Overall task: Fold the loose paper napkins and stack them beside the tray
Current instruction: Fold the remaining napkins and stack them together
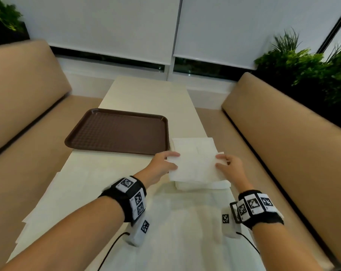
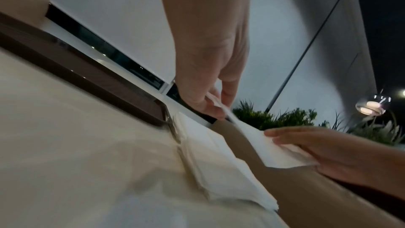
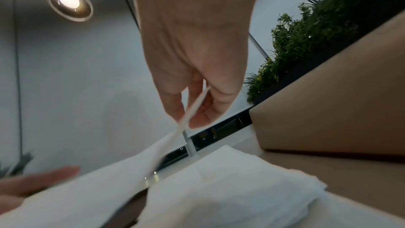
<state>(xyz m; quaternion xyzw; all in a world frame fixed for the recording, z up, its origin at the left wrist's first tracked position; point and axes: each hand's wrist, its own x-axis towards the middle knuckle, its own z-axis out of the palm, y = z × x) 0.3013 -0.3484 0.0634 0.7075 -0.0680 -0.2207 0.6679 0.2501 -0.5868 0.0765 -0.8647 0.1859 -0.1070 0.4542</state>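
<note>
A folded white napkin [image 1: 195, 165] hangs just above a stack of folded napkins [image 1: 194, 144] that lies right of the brown tray [image 1: 118, 132]. My left hand [image 1: 166, 160] pinches the napkin's left edge and my right hand [image 1: 227, 163] pinches its right edge. In the left wrist view the held napkin [image 2: 263, 141] floats over the stack [image 2: 221, 167], with my left hand [image 2: 210, 96] above and my right hand [image 2: 324, 148] opposite. From the right wrist, my right hand [image 3: 197, 107] grips the thin napkin [image 3: 92, 193] edge over the stack [image 3: 230, 188].
Loose unfolded napkins [image 1: 54, 202] lie spread over the near left of the cream table [image 1: 146, 94]. Tan bench seats [image 1: 283, 137] flank the table on both sides. Plants [image 1: 312, 69] stand behind the right bench, and window blinds at the far end.
</note>
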